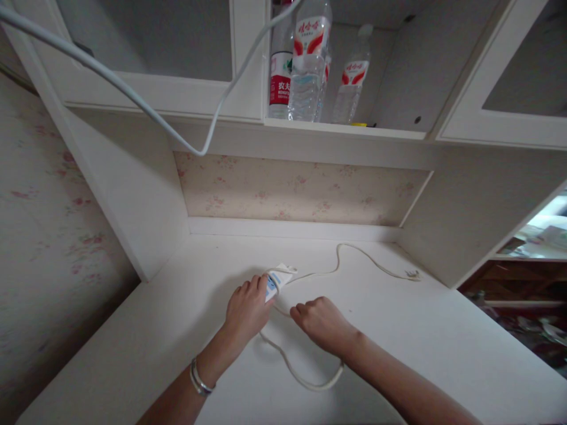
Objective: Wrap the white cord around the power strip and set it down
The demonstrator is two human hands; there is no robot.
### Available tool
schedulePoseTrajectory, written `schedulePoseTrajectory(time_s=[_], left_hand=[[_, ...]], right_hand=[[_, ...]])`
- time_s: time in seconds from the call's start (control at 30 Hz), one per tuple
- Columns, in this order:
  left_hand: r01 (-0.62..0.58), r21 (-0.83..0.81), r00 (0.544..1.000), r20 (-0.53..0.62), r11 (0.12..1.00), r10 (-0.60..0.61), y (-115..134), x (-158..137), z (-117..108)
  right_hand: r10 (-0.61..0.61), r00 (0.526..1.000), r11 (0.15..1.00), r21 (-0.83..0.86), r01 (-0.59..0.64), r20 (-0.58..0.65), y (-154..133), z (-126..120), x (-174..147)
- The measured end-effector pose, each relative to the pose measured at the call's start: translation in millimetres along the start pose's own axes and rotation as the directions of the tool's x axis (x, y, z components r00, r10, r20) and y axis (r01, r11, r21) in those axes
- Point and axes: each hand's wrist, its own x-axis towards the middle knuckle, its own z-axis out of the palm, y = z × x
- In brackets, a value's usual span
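Observation:
My left hand [248, 306] is closed around a white power strip [275, 283] with blue markings, tilted just above the white desktop or resting on it; I cannot tell which. A cream-coloured cord [315, 273] loops around the strip. One length of it runs from the strip into the closed fingers of my right hand [322, 321], and a slack loop hangs below, between my wrists. Toward the back right, the cord trails across the desk and ends in a plug [414, 275]. My palms hide part of the strip and of the cord.
The white desk [381, 354] has side panels and a low back ledge. Overhead, a cabinet shelf [345, 130] holds several plastic bottles [310, 65]. A thick white cable [150, 109] hangs across the upper left. Floral wallpaper [80, 236] covers the left wall.

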Motion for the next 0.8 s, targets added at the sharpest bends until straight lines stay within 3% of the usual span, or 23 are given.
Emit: schedulePoseTrajectory(time_s=[0.13, 0.27, 0.33, 0.47, 0.63, 0.8], left_hand=[[0.028, -0.018, 0.999, 0.033, 0.999, -0.027, -6.4, -0.6, -1.6], [0.022, -0.016, 0.997, 0.068, 1.000, -0.021, 0.1, -3.1, -1.7], [-0.013, -0.006, 0.995, 0.097, 1.000, 0.014, 6.6, -6.4, -0.9], [-0.169, -0.051, 0.969, 0.174, 0.984, 0.175, 14.7, -17.6, -2.8], [-0.360, -0.096, 0.902, 0.218, 0.928, 0.372, 11.9, -28.7, -19.6], [-0.413, -0.213, 0.842, 0.282, 0.885, 0.460, 13.0, -30.6, -41.4]], right_hand=[[0.008, 0.997, 0.995, -0.096, -0.014, -0.070, 7.5, -20.2, -5.6], [-0.184, 0.964, 0.974, -0.165, 0.153, -0.193, -5.0, -34.3, -6.3], [-0.221, 0.946, 0.966, -0.185, 0.179, -0.239, -4.2, -38.4, -3.5], [-0.128, 0.963, 0.971, -0.226, 0.073, -0.236, 23.1, -42.6, 4.2], [0.027, 0.976, 0.967, -0.241, -0.080, -0.217, 58.6, -41.8, 15.8], [0.196, 0.940, 0.961, -0.134, -0.240, -0.278, 72.1, -43.2, 37.6]])
